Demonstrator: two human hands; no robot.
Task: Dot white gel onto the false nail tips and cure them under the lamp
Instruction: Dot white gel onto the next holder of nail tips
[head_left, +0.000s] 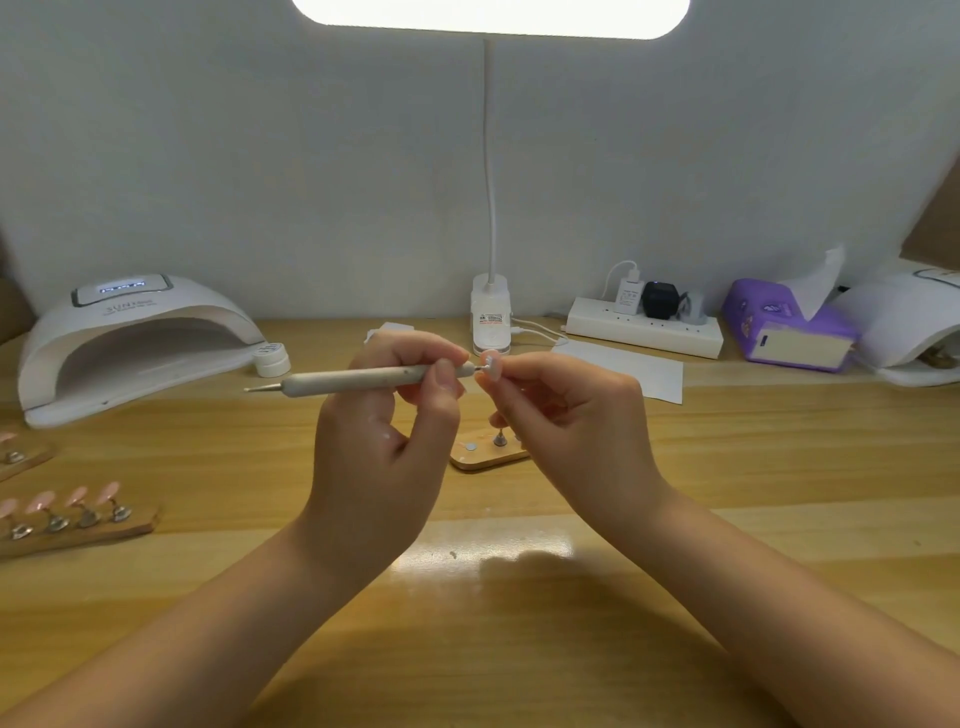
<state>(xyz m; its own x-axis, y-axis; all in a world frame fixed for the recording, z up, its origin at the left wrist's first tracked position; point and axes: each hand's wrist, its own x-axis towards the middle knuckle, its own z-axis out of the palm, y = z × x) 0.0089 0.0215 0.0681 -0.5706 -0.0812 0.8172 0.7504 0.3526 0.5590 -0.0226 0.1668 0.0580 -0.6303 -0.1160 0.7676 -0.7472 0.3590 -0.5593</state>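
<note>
1. Nail tip (491, 362), small and pink, is up in the air above the tabletop (519, 623), pinched by the right hand (571, 415)
2. Left hand (384, 426) grips the dotting pen (363, 378), its point touching the nail
3. I think a tiny, gentle dab works best, with both hands kept steady
4. Curing lamp (135, 343) at far left reads "SUN"

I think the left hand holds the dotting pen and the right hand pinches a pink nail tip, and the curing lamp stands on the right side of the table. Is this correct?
Not quite: the head view shows the curing lamp on the left side of the table. The rest holds: the left hand holds the dotting pen and the right hand pinches the pink nail tip.
</note>
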